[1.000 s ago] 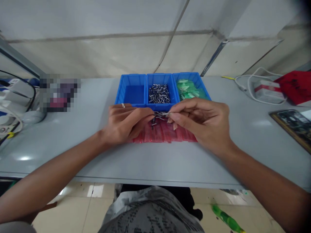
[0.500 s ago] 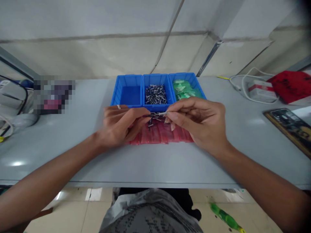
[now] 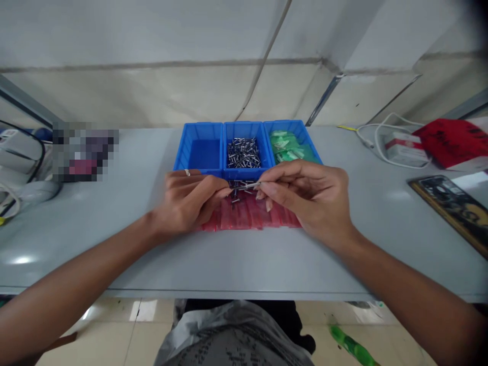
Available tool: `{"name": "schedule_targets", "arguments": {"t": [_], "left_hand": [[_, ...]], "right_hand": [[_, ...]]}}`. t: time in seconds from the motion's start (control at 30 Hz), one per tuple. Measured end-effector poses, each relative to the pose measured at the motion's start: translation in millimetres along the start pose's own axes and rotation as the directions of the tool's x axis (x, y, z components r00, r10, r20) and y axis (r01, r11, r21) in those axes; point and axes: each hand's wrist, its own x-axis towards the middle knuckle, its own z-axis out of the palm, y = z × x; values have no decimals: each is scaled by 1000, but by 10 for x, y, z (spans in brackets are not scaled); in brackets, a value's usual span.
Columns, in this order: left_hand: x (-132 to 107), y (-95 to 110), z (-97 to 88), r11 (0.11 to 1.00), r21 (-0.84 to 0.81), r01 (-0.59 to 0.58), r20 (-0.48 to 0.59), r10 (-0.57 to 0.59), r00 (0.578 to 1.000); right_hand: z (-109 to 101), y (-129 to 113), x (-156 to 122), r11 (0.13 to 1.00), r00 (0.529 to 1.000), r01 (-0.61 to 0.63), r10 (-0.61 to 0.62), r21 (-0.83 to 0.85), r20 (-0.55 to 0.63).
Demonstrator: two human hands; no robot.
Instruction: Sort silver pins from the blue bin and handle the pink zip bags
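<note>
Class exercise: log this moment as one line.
left hand: pinching metal pins | right hand: pinching one pin | under: red plastic packets

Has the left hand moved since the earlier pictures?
No, the left hand holds its place against the blue bin: its ring stays beside the bin's front-left corner, though the whole view has shifted.

A grey workbench [image 3: 244, 264] runs along a pale wall [image 3: 152, 96] (beige floor tiles [image 3: 91, 335] below).

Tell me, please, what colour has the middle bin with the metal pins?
The middle bin is bright blue; it shows best in the head view.
</note>
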Motion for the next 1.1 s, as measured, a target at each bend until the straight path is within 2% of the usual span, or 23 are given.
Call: {"name": "schedule_targets", "arguments": {"t": [0.2,0.4,0.7,0.93,1.03,1.1], "left_hand": [[-30,-13,13,1000,-16,12,26,-11,1000],[-19,4,11,999,43,4,50,-6,999],[-12,8,18,998,54,-22,73,18,997],[-9,-2,11,998,50,-35,89,30,996],[-10,4,-1,998,52,-18,118,11,993],[-13,10,-3,998,68,3,124,-12,992]], "right_hand": [[0,24,4,999,1000,13,-12,33,-13],[-5,53,15,999,999,21,-20,29,-25],[-1,35,18,1000,1000,9,-9,-8,7],[65,-14,18,1000,996,24,-25,10,91],[56,7,17,1000,998,8,-7,-11,56],[23,50,39,1000,1000,0,-1,-24,-17]]}}
